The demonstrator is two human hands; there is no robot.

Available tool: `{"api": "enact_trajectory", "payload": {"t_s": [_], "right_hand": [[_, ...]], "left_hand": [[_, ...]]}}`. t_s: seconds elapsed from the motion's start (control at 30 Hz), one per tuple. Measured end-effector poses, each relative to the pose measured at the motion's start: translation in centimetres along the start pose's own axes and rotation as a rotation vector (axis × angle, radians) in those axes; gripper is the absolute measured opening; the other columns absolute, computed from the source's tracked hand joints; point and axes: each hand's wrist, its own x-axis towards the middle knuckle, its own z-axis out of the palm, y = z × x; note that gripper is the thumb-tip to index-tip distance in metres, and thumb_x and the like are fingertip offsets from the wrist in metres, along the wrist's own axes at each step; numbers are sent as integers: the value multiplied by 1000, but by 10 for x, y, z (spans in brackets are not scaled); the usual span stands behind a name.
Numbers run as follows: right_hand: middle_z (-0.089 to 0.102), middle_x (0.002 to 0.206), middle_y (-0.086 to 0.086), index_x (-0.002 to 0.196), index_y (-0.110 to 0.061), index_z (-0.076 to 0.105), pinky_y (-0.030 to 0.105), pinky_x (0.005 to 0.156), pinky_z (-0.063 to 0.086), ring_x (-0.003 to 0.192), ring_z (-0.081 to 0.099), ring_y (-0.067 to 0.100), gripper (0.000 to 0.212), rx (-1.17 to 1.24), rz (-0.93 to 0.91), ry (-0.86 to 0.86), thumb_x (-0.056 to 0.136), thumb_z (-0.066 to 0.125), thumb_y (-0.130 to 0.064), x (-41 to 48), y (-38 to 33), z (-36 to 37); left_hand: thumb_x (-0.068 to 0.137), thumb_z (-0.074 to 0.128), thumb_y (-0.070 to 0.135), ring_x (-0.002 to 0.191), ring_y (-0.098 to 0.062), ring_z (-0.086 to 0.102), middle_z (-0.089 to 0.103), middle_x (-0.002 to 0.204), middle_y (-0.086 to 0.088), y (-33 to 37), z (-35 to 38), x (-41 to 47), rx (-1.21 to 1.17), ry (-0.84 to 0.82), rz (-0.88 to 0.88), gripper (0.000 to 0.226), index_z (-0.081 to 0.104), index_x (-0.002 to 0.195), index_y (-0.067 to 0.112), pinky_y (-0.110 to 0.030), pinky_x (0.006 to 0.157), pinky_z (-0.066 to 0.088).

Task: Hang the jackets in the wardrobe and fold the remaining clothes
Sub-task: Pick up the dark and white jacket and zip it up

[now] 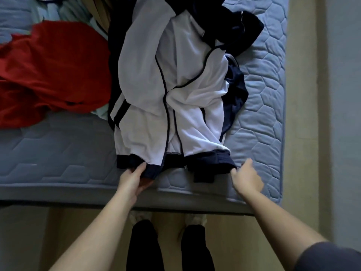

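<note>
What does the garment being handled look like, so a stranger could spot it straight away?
On the blue quilted mattress, just right of the red garment, lies the jacket. The left hand and right hand hold its near hem. It alone is white, with a navy zip, thin navy piping and a navy hem band.

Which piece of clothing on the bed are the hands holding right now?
The white zip-up jacket with navy trim: left hand and right hand grip its navy hem. The red garment beside it lies untouched.
</note>
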Motion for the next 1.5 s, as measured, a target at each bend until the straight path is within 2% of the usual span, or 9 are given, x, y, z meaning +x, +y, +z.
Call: {"api": "enact_trajectory", "payload": {"t_s": [0.17,0.27,0.4,0.6,0.7,0.83,1.0,1.2,1.5], "right_hand": [[68,83,13,83,-9,62,38,82,51,84,64,29,22,270,-63,-475,90,52,-27,-33,-18,31],[65,79,-1,84,-18,58,37,75,51,77,62,18,13,654,-143,-382,82,70,-21,-52,-47,52],[64,85,1,84,-14,56,29,70,45,79,60,14,28,1000,80,-258,75,79,-27,-49,-76,61],[67,85,14,83,0,62,34,71,48,79,62,27,32,847,181,-217,81,73,-30,-30,-92,58],[67,82,9,103,3,62,35,63,52,65,63,20,31,1080,174,-455,92,61,-26,-30,-92,54],[69,109,13,123,-4,54,23,48,42,71,63,15,31,1456,220,-710,101,44,-23,-35,-87,52],[64,74,3,89,-9,61,18,41,34,53,53,7,10,1532,244,-806,83,70,-9,-36,-87,42],[63,69,3,69,-7,71,15,44,42,53,53,6,13,1835,159,-1162,79,64,-9,-38,-82,15],[71,74,3,73,-6,77,18,54,52,63,66,8,11,1610,76,-1134,73,66,-5,-60,-71,14]], "left_hand": [[88,63,13,57,-13,65,68,72,-2,-7,17,-6,81,-175,-87,3,63,91,11,-29,56,53],[87,65,11,64,-16,63,65,74,-4,-7,17,-3,109,-186,-90,3,63,88,9,-27,56,53],[86,66,12,49,-8,56,63,70,-4,-5,9,-4,225,-201,-55,9,63,91,4,-17,38,37],[88,64,8,39,-4,39,56,80,-10,-9,3,-4,202,-205,-57,17,59,99,-3,-15,38,35],[88,64,8,40,-3,43,60,79,-7,-9,7,-7,184,-196,-71,12,61,95,-1,-15,41,41],[84,67,2,47,-6,58,61,62,-3,-7,11,-11,204,-195,-54,8,60,80,0,-18,50,53],[81,69,-1,53,-9,64,63,63,-6,-2,15,-17,163,-183,-60,18,51,83,0,-21,52,55],[83,67,2,50,-7,61,60,53,1,2,17,-21,94,-207,-41,21,47,78,7,-21,51,54],[73,71,16,56,-8,55,58,59,1,9,40,-42,66,-302,87,12,65,65,9,-17,48,43]]}}
